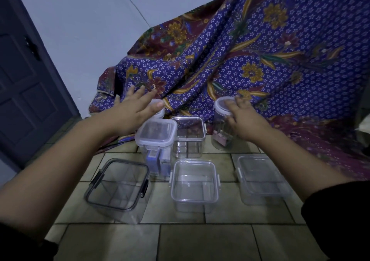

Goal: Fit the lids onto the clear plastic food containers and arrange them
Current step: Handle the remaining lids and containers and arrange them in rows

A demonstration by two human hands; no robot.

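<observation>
Seven containers: stand on the tiled floor (200, 240), in two loose rows.
Door (24, 80): dark and panelled, at the far left.
Dark-rimmed tub (118, 188): front left, square and clear with no lid, black clips on two sides.
Left hand (136, 110): palm down with fingers straight and spread, holding nothing; it hovers over the small round tub, and whether the thumb touches the lid cannot be told.
Small round tub (161, 112): back left, mostly hidden under the left hand; only an edge of its white lid shows.
Lidded tub (156, 138): tall and square with a white-rimmed lid on top, just in front of the small round tub; blue items show inside.
Back open tub (189, 138): clear, with no lid, just beside the lidded tub on its right.
Front open tub (194, 186): clear, with no lid, in the middle of the near row.
Round jar (222, 138): back right, upright, its white-rimmed lid (220, 105) on; a pinkish thing lies low inside.
Right hand (244, 122): grips the top of the round jar, fingers curled over the lid and thumb against the wall.
Right tub (262, 180): front right; a clear lid seems to lie on it, though it is blurred.
Cloth (270, 50): purple with a floral pattern, draped behind the back row.
</observation>
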